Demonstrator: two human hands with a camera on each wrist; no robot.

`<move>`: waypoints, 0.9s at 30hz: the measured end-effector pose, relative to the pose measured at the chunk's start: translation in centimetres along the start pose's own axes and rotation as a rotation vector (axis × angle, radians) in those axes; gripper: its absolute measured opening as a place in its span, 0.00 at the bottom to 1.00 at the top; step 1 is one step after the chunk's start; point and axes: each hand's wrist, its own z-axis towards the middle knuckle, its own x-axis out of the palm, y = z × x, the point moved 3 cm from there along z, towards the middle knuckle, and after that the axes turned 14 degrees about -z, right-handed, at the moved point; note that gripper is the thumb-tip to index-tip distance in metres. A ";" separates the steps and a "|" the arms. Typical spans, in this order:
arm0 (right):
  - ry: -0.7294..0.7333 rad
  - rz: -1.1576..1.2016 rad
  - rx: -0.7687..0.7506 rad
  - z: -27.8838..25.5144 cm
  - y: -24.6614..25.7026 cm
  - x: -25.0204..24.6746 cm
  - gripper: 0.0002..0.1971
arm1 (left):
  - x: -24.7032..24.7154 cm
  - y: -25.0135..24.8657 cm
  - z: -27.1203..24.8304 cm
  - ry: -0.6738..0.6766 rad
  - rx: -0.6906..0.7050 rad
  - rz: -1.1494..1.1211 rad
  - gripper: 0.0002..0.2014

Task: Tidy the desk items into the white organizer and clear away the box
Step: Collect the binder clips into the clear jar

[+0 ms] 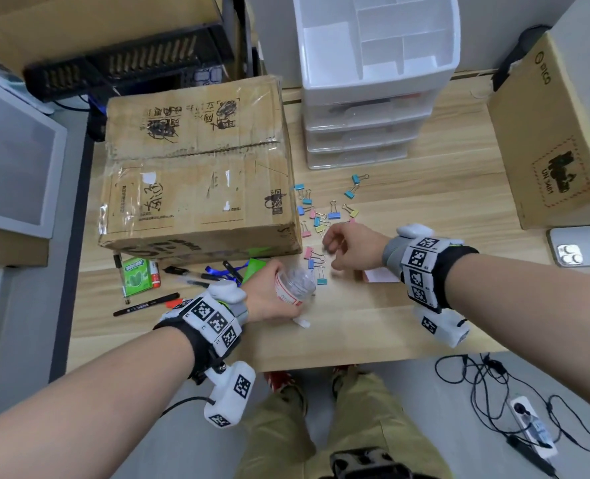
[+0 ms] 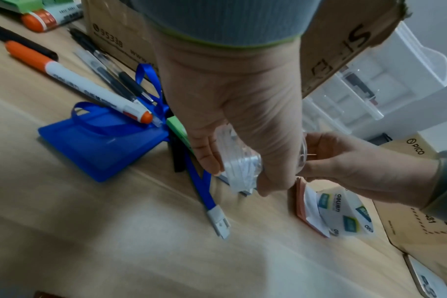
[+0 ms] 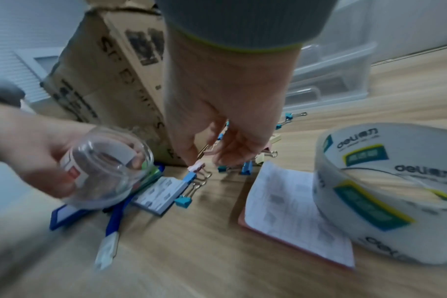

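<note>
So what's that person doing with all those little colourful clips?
A person is tidying a messy desk. Their left hand holds a clear jar, tipped on its side with its mouth toward the other hand. The right hand is reaching down among the binder clips scattered beside the big cardboard box, fingertips at a pink one. The white organizer stands behind, its top compartments bare.

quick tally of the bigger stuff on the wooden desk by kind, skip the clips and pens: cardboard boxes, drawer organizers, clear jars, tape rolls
cardboard boxes: 2 (taped box, printed box)
white organizer: 1
clear jar: 1
tape roll: 1
total: 5
</note>
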 end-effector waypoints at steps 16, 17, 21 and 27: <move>-0.152 -0.655 -0.042 1.7 2.4 4.6 0.25 | -1.1 1.2 -2.0 0.046 0.022 -0.003 0.35; -0.152 -0.649 -0.037 1.8 2.4 4.6 0.23 | -1.2 1.2 -2.0 0.043 0.023 0.005 0.34; -0.157 -0.625 -0.028 1.8 2.4 4.7 0.18 | -1.6 0.8 -1.7 0.035 0.025 0.005 0.30; -0.161 -0.579 0.008 1.5 2.3 4.7 0.16 | -1.4 0.8 -1.4 0.046 0.003 0.018 0.30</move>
